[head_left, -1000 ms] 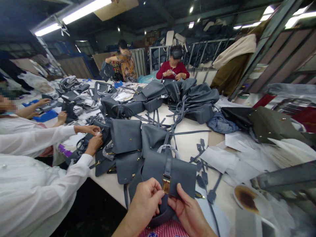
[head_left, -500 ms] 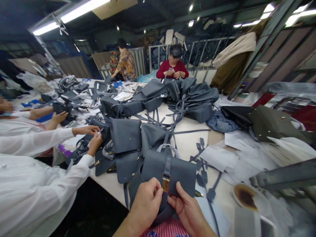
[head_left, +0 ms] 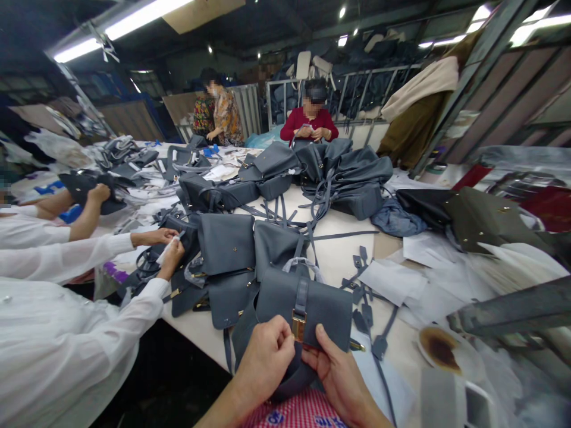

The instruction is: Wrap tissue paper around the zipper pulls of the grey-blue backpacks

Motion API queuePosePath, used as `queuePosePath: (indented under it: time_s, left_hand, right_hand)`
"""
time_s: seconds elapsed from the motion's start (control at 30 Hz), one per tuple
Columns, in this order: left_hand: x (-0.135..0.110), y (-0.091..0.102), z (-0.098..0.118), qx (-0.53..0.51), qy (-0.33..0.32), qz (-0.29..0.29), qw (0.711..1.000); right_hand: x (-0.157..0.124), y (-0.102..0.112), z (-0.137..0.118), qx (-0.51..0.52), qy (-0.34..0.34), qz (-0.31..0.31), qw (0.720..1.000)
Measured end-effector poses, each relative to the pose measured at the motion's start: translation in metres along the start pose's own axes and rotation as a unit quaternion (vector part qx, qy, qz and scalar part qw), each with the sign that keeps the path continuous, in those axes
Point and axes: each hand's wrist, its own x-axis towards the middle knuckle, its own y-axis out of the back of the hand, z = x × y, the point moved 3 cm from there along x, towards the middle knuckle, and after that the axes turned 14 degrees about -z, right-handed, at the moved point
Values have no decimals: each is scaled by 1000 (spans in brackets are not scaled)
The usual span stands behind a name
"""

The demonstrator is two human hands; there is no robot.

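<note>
A dark blue-grey leather backpack (head_left: 328, 307) stands at the table's front edge, its flap facing me. Down the flap's middle runs a strap with a gold clasp (head_left: 298, 325), and clear plastic wraps the top handle (head_left: 306, 263). My left hand (head_left: 267, 352) is closed in a pinch at the clasp's lower left edge; whatever lies between its fingertips is hidden. With the thumb on the flap's front and the fingers beneath its lower edge, my right hand (head_left: 335, 370) grips the flap. A gold zip pull (head_left: 357, 345) pokes out at the bag's right.
More blue-grey bags (head_left: 226, 244) lie just behind and left. Loose straps with tags (head_left: 366, 312), white papers (head_left: 392, 282) and a stained dish (head_left: 439, 349) are on the right. A co-worker's white sleeves (head_left: 111, 333) reach in from the left; another person (head_left: 311, 122) sits across the table.
My hands stay almost in place at the clasp and flap. At far left, a co-worker's hands have shifted a dark bag to the left and spread it wider. The view has moved slightly.
</note>
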Motion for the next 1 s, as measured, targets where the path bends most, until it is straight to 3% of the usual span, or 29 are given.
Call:
queuePosePath:
  time_s: [0.17,0.37,0.47,0.57,0.63,0.7,0.8,0.87,0.93,1.0]
  left_hand:
    - [1,-3,2,52,12,10,999]
    - [8,3,3,111,10,-43,993]
    - [18,7,-3,3,14,-90,996]
    - [28,11,-10,-187,37,-135,972]
    - [30,16,-11,-278,26,-132,951]
    - [28,24,-8,-290,6,-119,950]
    - [14,32,0,-176,-34,-121,976]
    - [3,35,6,-48,-97,-95,990]
    - [-6,34,11,86,-178,-47,979]
    - [-12,31,12,205,-250,-1,946]
  right_hand:
    - [0,7,3,-45,9,47,998]
    - [-3,17,6,-154,10,114,981]
    - [-2,17,6,-163,9,119,979]
    - [-1,14,5,-128,3,98,987]
    - [-1,10,4,-100,-4,84,991]
    - [-2,5,1,-73,-7,76,994]
    - [-4,-2,-6,-48,-10,73,996]
    - [-6,-5,-9,-39,-16,69,997]
    - [-7,-8,-11,-34,-23,62,997]
    - [-9,-10,-12,-32,-30,60,997]
